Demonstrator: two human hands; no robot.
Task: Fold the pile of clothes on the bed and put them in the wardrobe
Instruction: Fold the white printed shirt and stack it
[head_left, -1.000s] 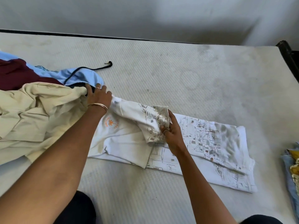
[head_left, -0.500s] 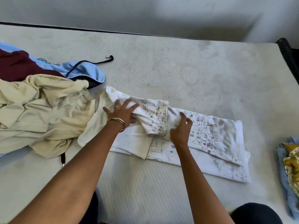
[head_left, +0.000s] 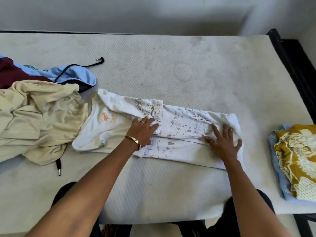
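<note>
- Pressing flat, the left hand [head_left: 142, 132] lay with straight fingers on the white printed T-shirt [head_left: 179, 127].
- Right hand [head_left: 224, 142], fingers spread, pressed its far end, gripping nothing.

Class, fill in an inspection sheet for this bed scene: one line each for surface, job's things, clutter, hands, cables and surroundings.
Surface: bare mattress, off-white, with faint stains.
Job's things: white printed shirt lies partly folded in a long strip; unfolded pile at the left with a beige garment, a light blue hoodie and a maroon garment; folded stack at the right edge.
Clutter: nothing seen.
Hands: left hand and right hand both press flat on the shirt, fingers straight.
Cables: none; only black drawstrings from the pile.
Surroundings: pale wall behind; dark bed frame at right.
</note>
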